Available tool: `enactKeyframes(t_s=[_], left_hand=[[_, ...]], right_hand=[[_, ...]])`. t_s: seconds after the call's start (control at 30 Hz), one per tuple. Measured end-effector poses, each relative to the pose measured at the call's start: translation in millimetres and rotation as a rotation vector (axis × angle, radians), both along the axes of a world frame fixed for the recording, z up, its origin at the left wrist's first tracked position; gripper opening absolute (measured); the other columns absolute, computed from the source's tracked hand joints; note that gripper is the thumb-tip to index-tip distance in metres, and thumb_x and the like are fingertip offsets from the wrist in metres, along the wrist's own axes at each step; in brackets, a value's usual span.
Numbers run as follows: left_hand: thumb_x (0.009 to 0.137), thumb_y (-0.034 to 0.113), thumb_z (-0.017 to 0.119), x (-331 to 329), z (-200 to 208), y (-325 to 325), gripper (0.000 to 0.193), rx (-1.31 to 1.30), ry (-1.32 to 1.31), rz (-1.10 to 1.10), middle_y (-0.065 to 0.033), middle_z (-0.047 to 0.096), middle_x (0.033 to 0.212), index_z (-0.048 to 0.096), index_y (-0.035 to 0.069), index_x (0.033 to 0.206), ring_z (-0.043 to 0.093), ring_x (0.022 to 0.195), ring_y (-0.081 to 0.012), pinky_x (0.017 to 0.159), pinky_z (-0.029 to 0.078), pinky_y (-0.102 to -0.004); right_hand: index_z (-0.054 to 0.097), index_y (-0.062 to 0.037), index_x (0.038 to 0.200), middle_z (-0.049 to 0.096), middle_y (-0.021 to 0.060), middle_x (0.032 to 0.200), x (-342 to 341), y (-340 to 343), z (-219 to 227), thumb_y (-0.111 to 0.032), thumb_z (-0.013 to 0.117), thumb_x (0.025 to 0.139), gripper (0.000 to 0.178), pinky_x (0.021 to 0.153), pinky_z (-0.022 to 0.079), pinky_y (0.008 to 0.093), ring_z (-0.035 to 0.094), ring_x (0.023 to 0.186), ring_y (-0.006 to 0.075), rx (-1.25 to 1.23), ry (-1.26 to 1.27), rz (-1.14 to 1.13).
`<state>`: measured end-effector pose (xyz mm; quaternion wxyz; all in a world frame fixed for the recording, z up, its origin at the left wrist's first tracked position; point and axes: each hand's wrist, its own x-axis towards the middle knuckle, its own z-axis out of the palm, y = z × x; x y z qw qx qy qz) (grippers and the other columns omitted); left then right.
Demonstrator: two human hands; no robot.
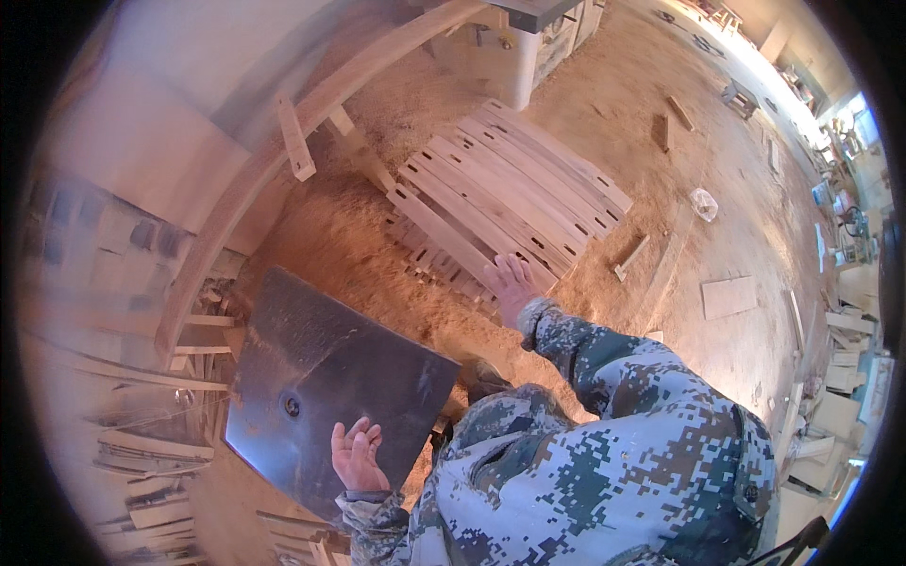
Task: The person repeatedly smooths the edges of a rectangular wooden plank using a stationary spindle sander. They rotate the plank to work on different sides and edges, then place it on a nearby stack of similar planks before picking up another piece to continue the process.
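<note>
OK, far left: loose wood strips in a messy pile, blurry toward the rim.
Beam: long pale wooden beam, looks curved, running from lower left to the top; short wood block lies across it.
Dark panel: flat dark slab, tilted in view, dusty, 1 round fitting on its face.
Left hand: left hand over the slab's near edge – palm up, fingers loosely curled, grasp empty; contact with slab, can't tell.
Planks: slotted planks, side by side ahead of the person, dark slots near the ends, smaller wood pieces under the left side; sawdusty floor around.
Right hand: right hand at the planks' near end – fingers spread, not clenched; touching or just above, can't tell.
Sleeves: camouflage jacket, both arms.
Right floor: T-shaped wood piece, clear plastic bag, flat board.
Far right: mixed clutter, too small to sort.
</note>
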<state>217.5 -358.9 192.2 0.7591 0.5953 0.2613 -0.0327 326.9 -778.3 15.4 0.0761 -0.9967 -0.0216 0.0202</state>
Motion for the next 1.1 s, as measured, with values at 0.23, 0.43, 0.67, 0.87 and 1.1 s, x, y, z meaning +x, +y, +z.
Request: enactKeyframes(t_s=[0.23,0.43,0.67,0.87,1.1], left_hand=[[0.103,0.006,0.067,-59.1,-4.7,9.6,0.067,0.02,0.058,0.173,-0.0248,0.068,0.131,0.032,-0.004,0.16,0.073,0.107,-0.0306,0.09,0.061,-0.0389],[0.107,0.007,0.061,-129.6,-36.9,17.9,0.062,-0.039,0.134,0.293,-0.0277,0.065,0.135,0.031,-0.001,0.16,0.072,0.11,-0.0329,0.092,0.062,-0.0393],[0.113,0.022,0.05,-227.3,-130.6,20.3,0.059,-0.321,0.081,0.399,-0.0309,0.06,0.145,0.029,0.006,0.165,0.069,0.119,-0.0395,0.1,0.06,-0.048],[0.101,0.019,0.074,-289.9,-214.8,12.8,0.067,-0.011,0.336,0.664,-0.024,0.072,0.125,0.043,-0.005,0.155,0.075,0.091,-0.0327,0.078,0.061,-0.0414],[0.106,0.035,0.049,-447.3,-384.6,42.8,0.029,-0.758,-0.396,0.374,-0.0079,0.067,0.112,0.064,0.015,0.121,0.063,0.099,-0.0283,0.076,0.049,-0.0483]], right_hand=[[0.021,-0.0086,0.168,0.025,0.0251,0.169,20.0,-18.4,-7.1,-0.018,0.07,0.085,0.097,0.13,0.011,0.0637,0.018,0.159,0.0491,0.101,-0.045,-0.285],[0.022,-0.0078,0.168,0.025,0.0219,0.172,32.0,-25.3,-8.4,-0.025,0.066,0.09,0.092,0.131,0.008,0.0635,0.018,0.161,0.0466,0.118,-0.028,-0.464],[0.032,-0.0092,0.165,0.035,0.0183,0.167,75.0,-82.5,4.3,-0.035,0.064,0.095,0.081,0.126,0.017,0.0587,0.028,0.155,0.04,-0.247,0.055,-0.152],[0.038,-0.0092,0.162,0.042,0.0164,0.16,71.6,-59.5,-9.4,-0.03,0.066,0.095,0.076,0.12,0.026,0.0541,0.037,0.147,0.037,-0.154,-0.083,0.141],[0.044,-0.0092,0.158,0.051,0.0141,0.153,11.2,-23.2,36.8,-0.024,0.069,0.095,0.07,0.112,0.037,0.0488,0.047,0.138,0.0334,-0.112,0.1,0.472]])
